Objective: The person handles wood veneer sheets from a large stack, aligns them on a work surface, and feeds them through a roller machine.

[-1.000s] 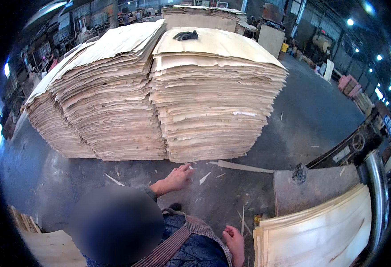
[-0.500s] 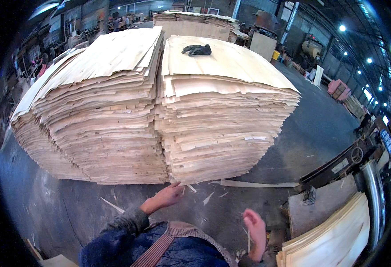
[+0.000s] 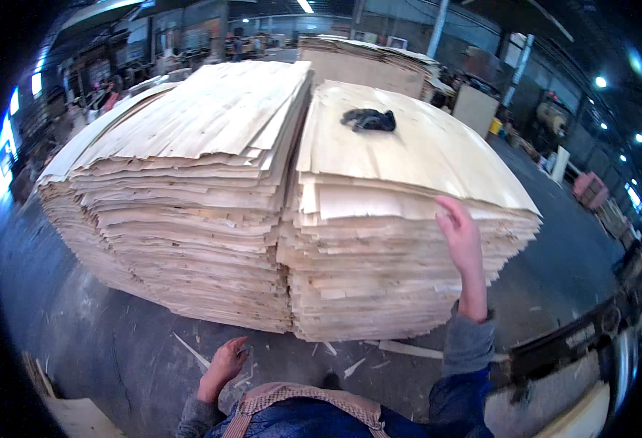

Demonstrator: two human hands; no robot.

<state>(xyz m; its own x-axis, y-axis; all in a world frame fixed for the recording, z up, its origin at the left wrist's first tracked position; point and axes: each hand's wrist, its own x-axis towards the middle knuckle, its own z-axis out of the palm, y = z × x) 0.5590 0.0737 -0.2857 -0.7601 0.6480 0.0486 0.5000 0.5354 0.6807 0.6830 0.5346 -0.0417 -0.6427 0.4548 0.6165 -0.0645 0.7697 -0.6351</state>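
Observation:
Two tall stacks of thin wood veneer sheets stand side by side in front of me, the left stack (image 3: 189,117) and the right stack (image 3: 416,153), with ragged front edges and a narrow gap between them. My right hand (image 3: 461,232) is raised at the front of the right stack, fingers stretched toward the rim of its top sheet; whether they touch it I cannot tell. Low by my body, my left hand (image 3: 227,362) hangs loosely curled, apart from the stacks, with nothing visible in it. Black gloves (image 3: 369,120) lie crumpled on top of the right stack.
Wood scraps (image 3: 354,367) litter the dark floor (image 3: 87,328). Behind the stacks stands another veneer pile (image 3: 364,66). At lower right are a machine with a metal roller (image 3: 624,369) and more sheets (image 3: 580,416). A pale sheet (image 3: 83,417) shows at lower left.
My right hand has risen from beside my body to the front edge of the right stack. My left hand has drawn back, down and left, from the foot of the stacks. The view has shifted.

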